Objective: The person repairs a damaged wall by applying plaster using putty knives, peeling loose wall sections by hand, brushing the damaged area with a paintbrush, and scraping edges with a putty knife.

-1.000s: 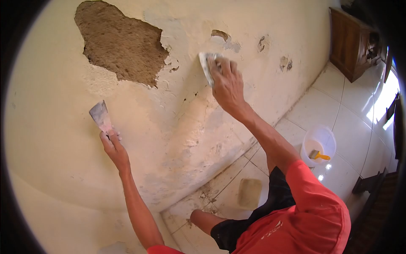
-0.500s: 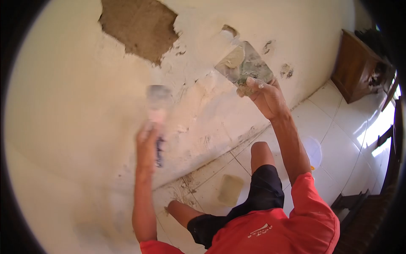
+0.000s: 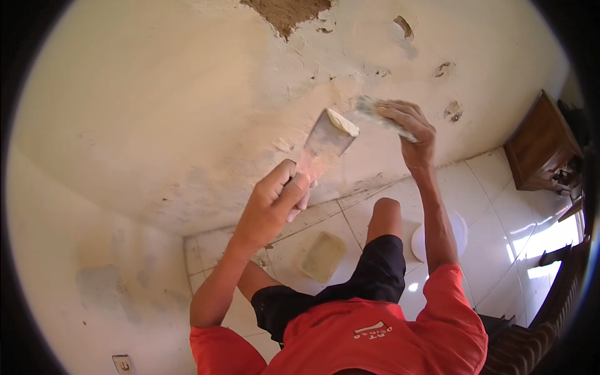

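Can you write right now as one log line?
left hand: holding putty knife bearing pale paste | right hand: holding thin plate | wall: bare brown patch

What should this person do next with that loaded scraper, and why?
Probably press the scraper in the left hand to the wall and spread the pale paste: a lump sits ready on its front edge, it seems held off the surface, and chipped spots remain unfilled.
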`<state>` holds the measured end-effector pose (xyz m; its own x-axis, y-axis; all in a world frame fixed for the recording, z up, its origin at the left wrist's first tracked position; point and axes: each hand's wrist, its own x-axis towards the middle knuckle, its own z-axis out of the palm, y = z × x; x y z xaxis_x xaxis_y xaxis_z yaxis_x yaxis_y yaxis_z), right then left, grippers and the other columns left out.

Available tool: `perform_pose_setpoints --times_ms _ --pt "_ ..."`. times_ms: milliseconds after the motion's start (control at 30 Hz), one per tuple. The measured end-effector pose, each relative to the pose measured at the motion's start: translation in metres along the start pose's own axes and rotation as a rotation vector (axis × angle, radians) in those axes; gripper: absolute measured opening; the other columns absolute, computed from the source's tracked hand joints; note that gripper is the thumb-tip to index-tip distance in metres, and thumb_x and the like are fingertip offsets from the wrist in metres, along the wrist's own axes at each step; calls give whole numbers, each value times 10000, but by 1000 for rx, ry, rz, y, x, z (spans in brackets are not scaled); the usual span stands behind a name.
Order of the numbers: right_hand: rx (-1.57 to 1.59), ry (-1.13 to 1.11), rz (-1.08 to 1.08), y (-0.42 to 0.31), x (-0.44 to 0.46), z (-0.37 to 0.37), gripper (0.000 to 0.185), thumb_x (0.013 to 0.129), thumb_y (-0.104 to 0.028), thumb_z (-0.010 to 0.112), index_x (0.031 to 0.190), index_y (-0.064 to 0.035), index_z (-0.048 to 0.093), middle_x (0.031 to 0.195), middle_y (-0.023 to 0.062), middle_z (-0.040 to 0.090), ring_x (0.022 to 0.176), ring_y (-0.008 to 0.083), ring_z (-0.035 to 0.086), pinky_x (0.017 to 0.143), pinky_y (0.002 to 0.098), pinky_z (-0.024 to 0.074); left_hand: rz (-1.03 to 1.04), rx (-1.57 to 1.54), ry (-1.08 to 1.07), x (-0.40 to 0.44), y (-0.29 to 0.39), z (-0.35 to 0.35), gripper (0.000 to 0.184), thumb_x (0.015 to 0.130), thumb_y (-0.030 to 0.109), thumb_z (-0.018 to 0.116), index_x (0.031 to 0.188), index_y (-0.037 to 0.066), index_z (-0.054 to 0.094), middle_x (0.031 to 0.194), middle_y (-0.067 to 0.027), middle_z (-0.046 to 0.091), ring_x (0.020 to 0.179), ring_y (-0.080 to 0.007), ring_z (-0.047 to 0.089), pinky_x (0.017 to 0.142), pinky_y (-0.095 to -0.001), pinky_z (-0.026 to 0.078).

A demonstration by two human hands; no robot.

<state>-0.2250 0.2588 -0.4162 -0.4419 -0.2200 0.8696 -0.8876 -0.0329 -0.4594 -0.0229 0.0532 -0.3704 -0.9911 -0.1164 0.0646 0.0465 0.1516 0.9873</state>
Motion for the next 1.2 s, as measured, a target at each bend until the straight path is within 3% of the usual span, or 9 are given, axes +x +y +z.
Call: perform_pose_setpoints --times_ms 200,333,433,567,633,767,833,1000,1200 --pt "854 203 1075 -61 -46 13 222 854 -57 652 1053 40 649 927 120 691 711 197 673 571 302 532 396 678 255 13 -23 -6 57 953 62 552 997 28 563 775 -65 561 703 -166 567 605 -306 458" --pt "1341 217 1208 -74 -46 14 260 889 -92 646 1129 -6 596 1008 74 663 814 164 632 573 294 489 895 1418 437 26 -35 -14 205 834 -32 657 1030 21 634 874 -120 605 668 -251 568 618 -332 476" --pt "1581 203 1190 -56 -46 2 274 914 -115 610 1169 -28 565 956 93 674 778 196 664 526 308 515 876 1613 344 28 -24 -46 300 806 -55 662 1098 13 660 871 -121 609 735 -256 604 637 -363 494" --pt "924 365 460 -18 6 -33 245 906 -102 625 1124 1 582 1024 106 681 809 195 661 620 311 533 995 1437 510 61 -8 -101 141 922 27 586 1053 18 637 844 -97 611 758 -211 594 652 -325 485" --pt "531 306 165 27 32 -60 190 896 -23 624 1081 -3 585 1075 116 680 842 206 668 702 353 549 709 1042 685 78 6 -131 156 992 142 548 1024 2 611 848 -62 613 741 -169 556 658 -311 464" --pt "-9 257 14 42 86 -97 153 872 -8 675 993 -53 593 1095 119 703 897 228 696 752 371 554 584 524 813 108 42 -162 297 1042 279 470 1021 5 586 850 -5 572 748 -99 494 687 -289 435" --pt "-542 -74 -689 42 115 -118 192 850 -13 705 980 -76 579 1126 100 705 984 261 691 775 408 548 639 513 828 122 34 -174 295 1036 297 483 1041 24 593 866 12 565 762 -69 481 678 -241 404" --pt "-1074 -391 -904 70 139 -139 487 823 -290 723 1280 -354 567 1392 -111 554 1308 154 491 1043 387 410 602 516 812 123 23 -183 318 1025 320 516 1126 31 604 933 30 584 821 -56 490 713 -208 397" --pt "-1191 -519 -1177 109 187 -148 612 835 -271 697 1387 -426 483 1530 -142 378 1385 96 372 995 360 415 577 525 873 124 23 -179 359 1025 322 512 1178 8 595 974 0 597 891 -88 507 818 -233 398"
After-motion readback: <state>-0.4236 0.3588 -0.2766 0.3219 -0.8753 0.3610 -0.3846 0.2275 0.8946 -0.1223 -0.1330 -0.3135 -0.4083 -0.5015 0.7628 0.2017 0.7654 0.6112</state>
